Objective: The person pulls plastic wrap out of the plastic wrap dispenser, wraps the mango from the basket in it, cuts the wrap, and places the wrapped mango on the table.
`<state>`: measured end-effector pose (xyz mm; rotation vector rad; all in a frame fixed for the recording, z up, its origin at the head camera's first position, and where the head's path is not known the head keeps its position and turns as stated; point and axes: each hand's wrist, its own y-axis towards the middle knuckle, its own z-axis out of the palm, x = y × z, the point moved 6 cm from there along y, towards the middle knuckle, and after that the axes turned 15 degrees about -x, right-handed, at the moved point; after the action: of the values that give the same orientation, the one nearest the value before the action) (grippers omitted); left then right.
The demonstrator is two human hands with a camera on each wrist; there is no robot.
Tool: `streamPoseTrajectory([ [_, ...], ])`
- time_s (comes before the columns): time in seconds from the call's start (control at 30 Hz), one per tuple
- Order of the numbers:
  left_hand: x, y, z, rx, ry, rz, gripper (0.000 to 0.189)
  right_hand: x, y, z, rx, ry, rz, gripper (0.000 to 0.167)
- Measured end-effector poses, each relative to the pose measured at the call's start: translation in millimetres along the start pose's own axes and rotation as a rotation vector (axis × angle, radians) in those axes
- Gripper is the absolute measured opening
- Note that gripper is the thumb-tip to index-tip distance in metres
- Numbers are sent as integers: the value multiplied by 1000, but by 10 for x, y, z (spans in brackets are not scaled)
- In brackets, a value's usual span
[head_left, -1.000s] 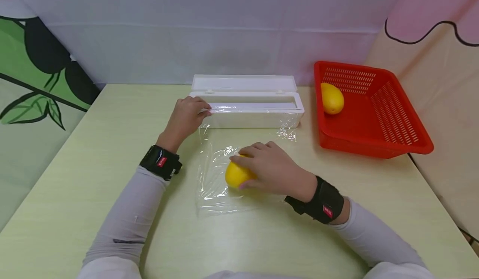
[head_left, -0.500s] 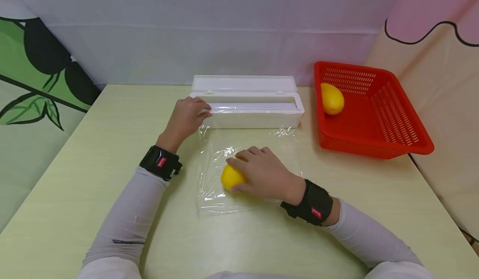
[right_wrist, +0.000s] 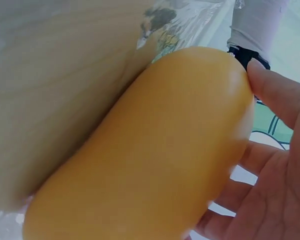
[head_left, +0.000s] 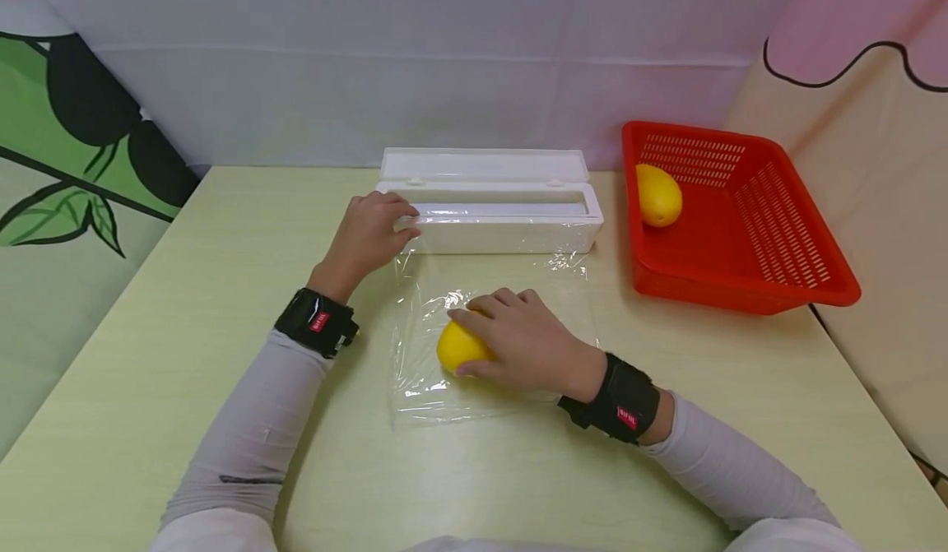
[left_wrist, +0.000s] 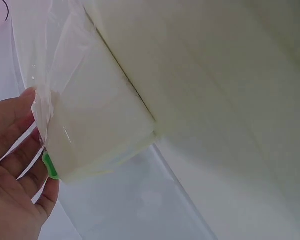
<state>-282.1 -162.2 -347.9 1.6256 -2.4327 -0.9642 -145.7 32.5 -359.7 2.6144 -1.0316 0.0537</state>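
A yellow mango-shaped fruit [head_left: 459, 348] lies on a sheet of clear cling film [head_left: 422, 396] spread on the table. My right hand [head_left: 526, 346] holds it from the right side, with thumb and fingers around it; its long smooth body [right_wrist: 140, 150] fills the right wrist view. At the back stands a white cling film box [head_left: 504, 237], its lid raised, with a roll inside and film drawn over its front edge. My left hand [head_left: 370, 231] grips the box's left front corner over the film. A small green piece [left_wrist: 50, 165] shows beside those fingers in the left wrist view.
A red plastic basket [head_left: 741, 289] stands at the right back of the table [head_left: 222, 330], with another yellow fruit [head_left: 658, 196] inside near its left wall. A pale cloth [head_left: 474, 99] hangs behind the table.
My right hand has slid the yellow fruit slightly left over the film, mostly in the first half second. My left hand and the box have stayed in place.
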Motion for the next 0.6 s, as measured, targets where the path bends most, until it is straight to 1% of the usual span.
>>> streamPoseTrajectory([
  [0.33, -20, -29, -34, 18, 26, 19, 29, -38, 13, 0, -18, 69, -15, 69],
  [0.6, -37, -31, -40, 30, 34, 21, 26, -64, 9, 1, -14, 87, -20, 71],
])
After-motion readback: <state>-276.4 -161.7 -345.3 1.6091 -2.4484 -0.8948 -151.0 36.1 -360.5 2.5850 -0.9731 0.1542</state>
